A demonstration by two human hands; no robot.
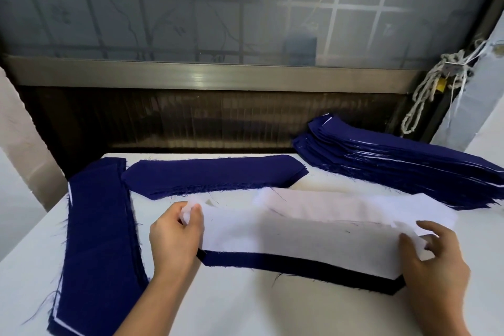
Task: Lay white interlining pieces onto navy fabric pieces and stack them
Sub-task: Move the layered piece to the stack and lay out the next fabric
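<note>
Left grip: I see the left grip (174, 237) pinching the left end of the white interlining piece (300, 237) between thumb and fingertips, with the corner bunched at the pinch.
Right grip: the right grip (433, 262) has its fingers curled round the right end of the same piece, and the cloth is crumpled there.
Interlining piece: it spans between my two grips at the centre of the view and lies over the navy fabric piece (300, 267). I cannot tell whether it lies fully flat on it.
Navy fabric piece: it lies flat on the table (245, 308) under the white. Only its near long edge and its angled right end show, as a dark band toward 6 o'clock.
Loose interlining: more white pieces (341, 204) lie just behind the held one, toward 1 o'clock, touching or overlapping it.
Flat navy stack: a low stack (212, 174) lies crosswise at 12 o'clock, with frayed threads along its near edge.
Left navy stack: another stack (98, 240) runs front to back at 9 o'clock, just beside my left grip, with thin white edges showing at its near corner.
Tall stack: a thick pile (395, 161) sits at 2 o'clock, with white slivers showing between its navy layers.
Table: the top is white.
Beyond: a frosted window (218, 8) with a metal sill is at 12 o'clock, and a knotted rope (425, 90) hangs at 2 o'clock.
</note>
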